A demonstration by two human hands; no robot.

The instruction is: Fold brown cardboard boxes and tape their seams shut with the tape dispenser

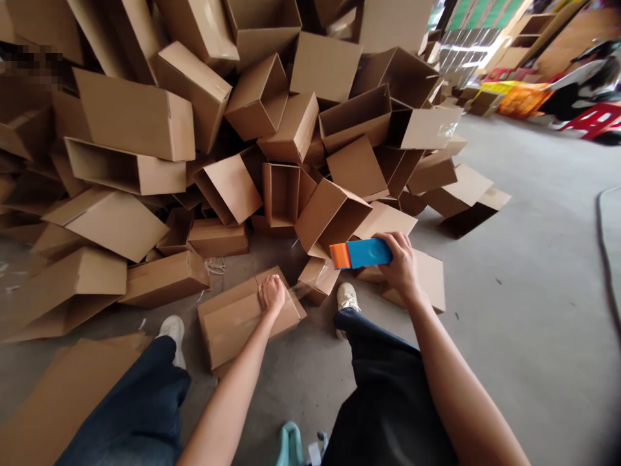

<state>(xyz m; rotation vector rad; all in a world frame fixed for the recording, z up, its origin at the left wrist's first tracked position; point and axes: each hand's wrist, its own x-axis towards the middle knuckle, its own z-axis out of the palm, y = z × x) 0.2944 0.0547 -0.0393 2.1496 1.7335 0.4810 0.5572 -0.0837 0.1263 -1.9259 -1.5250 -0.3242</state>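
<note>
A blue and orange tape dispenser (367, 253) is gripped in my right hand (400, 264), held above the floor to the right of a closed cardboard box (233, 321). My left hand (272, 293) rests on top of that box with its fingers curled in; nothing shows inside them. Clear tape (303, 288) runs from the box top by my left hand toward the dispenser. The box lies on the floor between my two feet.
A large heap of open cardboard boxes (286, 133) fills the area ahead. Flat cardboard (72, 395) lies at lower left. At far right are a black cable (603, 246), a red stool (594, 120) and a seated person (582, 81).
</note>
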